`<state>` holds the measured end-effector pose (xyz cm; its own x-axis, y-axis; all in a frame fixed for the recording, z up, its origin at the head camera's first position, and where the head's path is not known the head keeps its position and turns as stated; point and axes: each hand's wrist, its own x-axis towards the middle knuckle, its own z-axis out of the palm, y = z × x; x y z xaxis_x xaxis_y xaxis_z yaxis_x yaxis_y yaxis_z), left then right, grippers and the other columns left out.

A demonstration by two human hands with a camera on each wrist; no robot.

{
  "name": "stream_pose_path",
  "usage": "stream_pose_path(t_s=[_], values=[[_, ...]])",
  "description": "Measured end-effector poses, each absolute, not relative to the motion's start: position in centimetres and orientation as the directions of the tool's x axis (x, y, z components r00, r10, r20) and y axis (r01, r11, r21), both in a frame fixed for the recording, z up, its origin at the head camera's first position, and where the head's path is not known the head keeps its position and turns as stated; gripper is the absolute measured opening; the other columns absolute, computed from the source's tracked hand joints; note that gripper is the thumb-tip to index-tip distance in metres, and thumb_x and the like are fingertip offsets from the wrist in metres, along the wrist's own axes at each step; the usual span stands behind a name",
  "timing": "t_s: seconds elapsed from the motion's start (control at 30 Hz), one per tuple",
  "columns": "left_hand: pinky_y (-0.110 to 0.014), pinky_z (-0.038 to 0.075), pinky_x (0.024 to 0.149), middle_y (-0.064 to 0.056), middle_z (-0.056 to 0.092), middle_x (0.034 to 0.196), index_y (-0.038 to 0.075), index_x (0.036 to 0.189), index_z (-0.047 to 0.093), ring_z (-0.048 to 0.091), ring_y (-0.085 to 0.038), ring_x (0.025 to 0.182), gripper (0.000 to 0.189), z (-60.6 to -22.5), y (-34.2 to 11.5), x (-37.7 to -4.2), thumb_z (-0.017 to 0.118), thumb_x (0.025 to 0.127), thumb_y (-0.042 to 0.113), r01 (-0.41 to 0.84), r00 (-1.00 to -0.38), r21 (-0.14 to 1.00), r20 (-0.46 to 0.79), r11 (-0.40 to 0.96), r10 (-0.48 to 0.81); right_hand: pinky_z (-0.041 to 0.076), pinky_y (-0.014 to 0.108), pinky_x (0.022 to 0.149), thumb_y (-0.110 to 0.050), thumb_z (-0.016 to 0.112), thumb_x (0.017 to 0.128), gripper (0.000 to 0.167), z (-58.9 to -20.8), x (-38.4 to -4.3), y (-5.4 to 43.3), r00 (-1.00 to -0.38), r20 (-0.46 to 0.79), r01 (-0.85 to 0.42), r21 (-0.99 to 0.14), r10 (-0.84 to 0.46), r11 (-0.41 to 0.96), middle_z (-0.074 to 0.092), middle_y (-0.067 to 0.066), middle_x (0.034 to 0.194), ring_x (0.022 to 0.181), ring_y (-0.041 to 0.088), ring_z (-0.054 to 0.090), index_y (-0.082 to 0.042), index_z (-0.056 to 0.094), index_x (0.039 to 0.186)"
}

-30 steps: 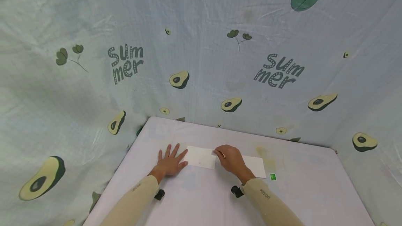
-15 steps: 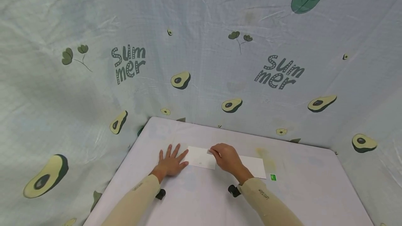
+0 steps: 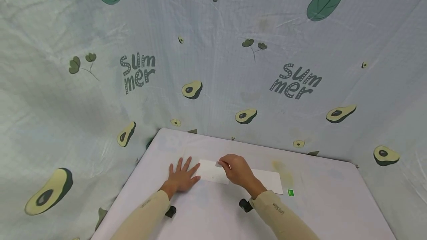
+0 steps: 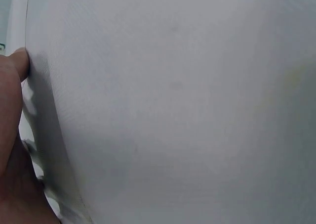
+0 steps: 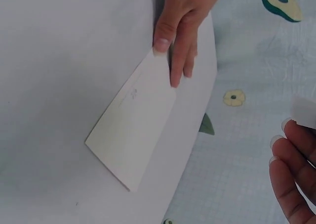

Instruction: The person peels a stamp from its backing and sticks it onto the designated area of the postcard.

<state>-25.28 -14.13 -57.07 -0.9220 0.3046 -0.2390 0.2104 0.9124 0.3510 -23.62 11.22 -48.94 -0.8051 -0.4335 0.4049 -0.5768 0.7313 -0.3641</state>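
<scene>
A white rectangular card [image 3: 211,175] lies on the table; faint grey marks show on it in the right wrist view. My left hand [image 3: 181,179] is spread flat at its left end, thumb and forefinger tips touching the edge. Over the card's far right part, my right hand [image 3: 237,169] pinches a small, pale, see-through piece [image 5: 303,111], like a bit of film or paper. In the right wrist view its curled fingers [image 5: 292,170] show at the right edge; the thumb is hidden.
A second white card [image 3: 271,182] lies to the right, partly behind my right wrist. Beside it is a small green square with a white border [image 3: 290,192]. The white table [image 3: 207,217] meets a fabric backdrop [image 3: 220,66] printed with avocados and leaves.
My right hand has slid left along the card's far edge with the small pale piece pinched in it. The left hand stays spread in place. The head view has tilted up slightly.
</scene>
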Motion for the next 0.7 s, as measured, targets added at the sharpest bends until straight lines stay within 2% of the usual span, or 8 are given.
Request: stream_pose_path(t_s=[0.3,0.7], values=[[-0.078,0.005,0.123,-0.015,0.013,0.176,0.027,0.163,0.036,0.005,-0.050,0.162,0.061,-56.9,-13.7,-25.1,0.046,0.108,0.052,0.191,-0.932,0.325,-0.237,0.926,0.275,0.063,0.028,0.078,-0.018,0.070,0.100,0.014,-48.3,-23.5,10.7,-0.822,0.358,-0.564,-0.398,-0.444,0.724,0.079,0.002,0.095,0.081,0.011,0.067,-0.009,0.079,0.105],[-0.080,0.008,0.121,-0.017,0.019,0.175,0.024,0.160,0.042,0.009,-0.053,0.160,0.061,-56.5,-13.6,-24.9,0.052,0.106,0.050,0.193,-0.936,0.341,-0.218,0.920,0.278,0.061,0.024,0.076,-0.019,0.069,0.101,0.014,-47.4,-23.6,9.9,-0.827,0.326,-0.560,-0.412,-0.458,0.719,0.078,0.000,0.094,0.079,0.009,0.064,-0.010,0.079,0.105]])
